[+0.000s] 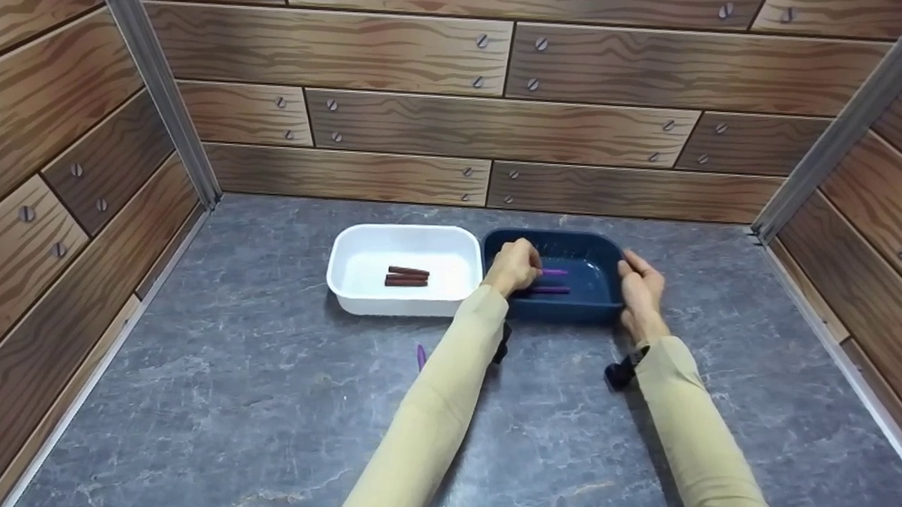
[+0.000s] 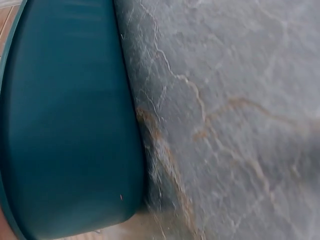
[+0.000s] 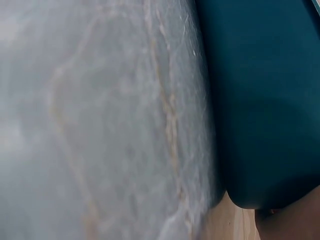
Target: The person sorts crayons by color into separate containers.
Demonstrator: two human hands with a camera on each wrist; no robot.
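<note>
A dark blue container (image 1: 573, 311) stands on the right, with its side wall filling part of both wrist views. Over its left part, my left hand (image 1: 514, 268) reaches in with curled fingers and pinches the end of a purple stick (image 1: 555, 272). Another purple stick (image 1: 551, 290) lies on the container floor just in front. My right hand (image 1: 642, 290) grips the container's right end at the rim. Neither wrist view shows the left fingertips. A third purple stick (image 1: 422, 357) lies on the table, partly hidden behind the left forearm.
Directly left of the dark container is a white container (image 1: 400, 306) holding a few brown sticks (image 1: 407, 277). Both containers rest on a grey marbled table (image 1: 238, 381). Wood-patterned walls (image 1: 401, 120) enclose the back and sides.
</note>
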